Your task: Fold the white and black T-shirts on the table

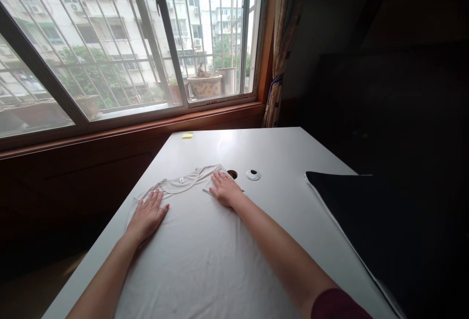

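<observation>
A pale, light-coloured T-shirt (194,250) lies spread on the white table (278,153), its neckline toward the window and its lower part running out of view at the bottom. My left hand (147,215) rests flat on the shirt's left shoulder, fingers stretched out. On the right shoulder, beside the neckline, lies my right hand (224,188), also flat with its fingers extended. Neither hand grips the fabric. Small wrinkles show around the collar and across the body of the shirt.
Just beyond my right hand are a round hole (232,175) in the tabletop and a round grommet cover (253,175). A yellow sticky note (187,135) lies near the far edge. A black panel (359,221) covers the table's right side. Behind stand a barred window and a curtain (280,55).
</observation>
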`<state>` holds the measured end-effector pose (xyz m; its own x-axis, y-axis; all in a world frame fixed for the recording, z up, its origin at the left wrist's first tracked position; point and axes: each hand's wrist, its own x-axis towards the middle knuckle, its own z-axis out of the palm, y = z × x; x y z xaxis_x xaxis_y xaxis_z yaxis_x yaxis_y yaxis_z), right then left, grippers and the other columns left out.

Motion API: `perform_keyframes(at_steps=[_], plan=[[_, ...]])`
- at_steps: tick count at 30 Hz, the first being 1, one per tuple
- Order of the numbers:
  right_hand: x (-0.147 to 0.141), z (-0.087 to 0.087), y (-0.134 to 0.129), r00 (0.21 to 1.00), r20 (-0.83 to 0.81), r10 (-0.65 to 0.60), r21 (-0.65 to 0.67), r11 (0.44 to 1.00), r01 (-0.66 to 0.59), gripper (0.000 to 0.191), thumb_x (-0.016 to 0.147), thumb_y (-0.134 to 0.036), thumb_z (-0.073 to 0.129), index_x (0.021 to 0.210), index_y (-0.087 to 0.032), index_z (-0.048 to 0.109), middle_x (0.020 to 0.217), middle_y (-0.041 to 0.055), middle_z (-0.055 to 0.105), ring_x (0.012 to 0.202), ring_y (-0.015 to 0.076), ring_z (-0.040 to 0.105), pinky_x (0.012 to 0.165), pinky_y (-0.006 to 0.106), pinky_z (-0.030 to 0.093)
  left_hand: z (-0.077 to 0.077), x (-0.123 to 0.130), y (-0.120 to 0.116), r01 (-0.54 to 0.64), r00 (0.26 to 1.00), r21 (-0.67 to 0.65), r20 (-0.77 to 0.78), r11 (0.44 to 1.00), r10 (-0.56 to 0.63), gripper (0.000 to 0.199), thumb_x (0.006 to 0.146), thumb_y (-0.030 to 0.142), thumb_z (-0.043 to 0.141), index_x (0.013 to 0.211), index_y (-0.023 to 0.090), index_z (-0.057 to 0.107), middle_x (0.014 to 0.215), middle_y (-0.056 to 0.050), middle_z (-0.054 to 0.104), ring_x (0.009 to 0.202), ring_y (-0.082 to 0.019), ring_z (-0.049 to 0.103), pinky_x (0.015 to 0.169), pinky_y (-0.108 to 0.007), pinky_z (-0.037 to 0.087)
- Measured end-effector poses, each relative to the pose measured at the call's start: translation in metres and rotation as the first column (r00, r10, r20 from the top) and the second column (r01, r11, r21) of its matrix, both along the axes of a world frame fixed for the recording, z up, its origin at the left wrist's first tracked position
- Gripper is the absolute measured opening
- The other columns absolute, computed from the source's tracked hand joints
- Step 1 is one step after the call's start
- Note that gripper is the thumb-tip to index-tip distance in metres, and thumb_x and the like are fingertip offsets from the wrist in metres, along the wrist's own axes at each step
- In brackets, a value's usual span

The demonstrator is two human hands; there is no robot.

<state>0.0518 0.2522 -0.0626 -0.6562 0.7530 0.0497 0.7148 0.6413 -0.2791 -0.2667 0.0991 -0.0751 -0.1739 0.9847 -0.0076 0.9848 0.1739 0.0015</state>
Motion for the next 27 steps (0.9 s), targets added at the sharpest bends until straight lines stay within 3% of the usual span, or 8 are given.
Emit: perform_keyframes(at_steps=[5, 9, 13, 17, 20, 23, 27], plan=[[-0.002, 0.004, 0.000, 0.999, -0.053, -0.004, 0.089, 0.996, 0.009, 0.067, 0.105, -0.048, 0.032, 0.159, -0.008, 0.038, 0.168, 0.0132, 0.030, 0.157, 0.0269, 0.023, 0.129, 0.044, 0.014, 0.004, 0.002, 0.001, -0.024, 1.000, -0.015, 0.009, 1.000, 0.024, 0.075, 0.103, 0.056, 0.019, 0.165, 0.014, 0.020, 0.173, -0.009, 0.012, 0.160, -0.027, 0.012, 0.127, -0.052, 0.013], [0.007, 0.010, -0.019, 0.985, -0.174, -0.018, 0.230, 0.971, 0.059, 0.058, 0.106, -0.035, 0.033, 0.153, -0.006, 0.047, 0.162, 0.0146, 0.042, 0.154, 0.0266, 0.030, 0.129, 0.042, 0.017, 0.006, 0.004, 0.001, -0.024, 1.000, -0.021, 0.000, 0.999, 0.024, 0.075, 0.103, 0.056, 0.020, 0.165, 0.014, 0.020, 0.173, -0.010, 0.012, 0.160, -0.027, 0.011, 0.127, -0.052, 0.012], [0.032, 0.010, -0.065, 0.978, -0.200, -0.058, 0.211, 0.972, 0.101, 0.059, 0.105, -0.036, 0.036, 0.157, -0.008, 0.043, 0.168, 0.0121, 0.031, 0.156, 0.0276, 0.026, 0.128, 0.044, 0.021, 0.005, 0.004, 0.001, -0.021, 1.000, -0.018, -0.023, 1.000, 0.020, 0.074, 0.103, 0.055, 0.019, 0.165, 0.014, 0.020, 0.173, -0.010, 0.013, 0.160, -0.027, 0.012, 0.127, -0.051, 0.012], [0.074, -0.004, -0.124, 0.992, -0.110, -0.059, 0.107, 0.992, 0.070, 0.065, 0.105, -0.045, 0.038, 0.162, -0.013, 0.034, 0.171, 0.0092, 0.019, 0.158, 0.0293, 0.019, 0.129, 0.049, 0.020, 0.003, 0.002, 0.001, -0.013, 0.999, -0.012, -0.039, 1.000, 0.013, 0.074, 0.103, 0.056, 0.018, 0.165, 0.014, 0.020, 0.173, -0.010, 0.014, 0.160, -0.026, 0.012, 0.127, -0.049, 0.011], [0.104, -0.013, -0.153, 0.997, -0.067, -0.046, 0.057, 0.997, 0.050, 0.067, 0.106, -0.051, 0.032, 0.163, -0.015, 0.031, 0.171, 0.0082, 0.016, 0.159, 0.0273, 0.017, 0.130, 0.047, 0.017, 0.000, 0.000, 0.002, -0.013, 0.999, 0.000, -0.041, 1.000, 0.013, 0.075, 0.103, 0.056, 0.018, 0.164, 0.014, 0.021, 0.173, -0.010, 0.014, 0.160, -0.026, 0.011, 0.127, -0.050, 0.012], [0.121, -0.012, -0.160, 0.999, -0.046, -0.028, 0.032, 0.999, 0.030, 0.070, 0.106, -0.055, 0.030, 0.164, -0.016, 0.029, 0.171, 0.0076, 0.016, 0.159, 0.0257, 0.015, 0.130, 0.045, 0.015, -0.003, -0.002, 0.003, -0.018, 0.999, 0.000, -0.041, 1.000, 0.018, 0.076, 0.103, 0.057, 0.017, 0.165, 0.014, 0.021, 0.173, -0.010, 0.014, 0.160, -0.027, 0.012, 0.127, -0.052, 0.012], [0.122, -0.003, -0.144, 0.999, -0.038, 0.013, 0.035, 0.999, -0.012, 0.070, 0.106, -0.056, 0.031, 0.164, -0.016, 0.028, 0.171, 0.0072, 0.016, 0.159, 0.0239, 0.013, 0.131, 0.043, 0.013, -0.005, -0.004, 0.004, -0.032, 0.999, -0.006, -0.031, 0.999, 0.032, 0.077, 0.102, 0.057, 0.017, 0.165, 0.013, 0.020, 0.173, -0.010, 0.013, 0.160, -0.027, 0.012, 0.126, -0.053, 0.014]])
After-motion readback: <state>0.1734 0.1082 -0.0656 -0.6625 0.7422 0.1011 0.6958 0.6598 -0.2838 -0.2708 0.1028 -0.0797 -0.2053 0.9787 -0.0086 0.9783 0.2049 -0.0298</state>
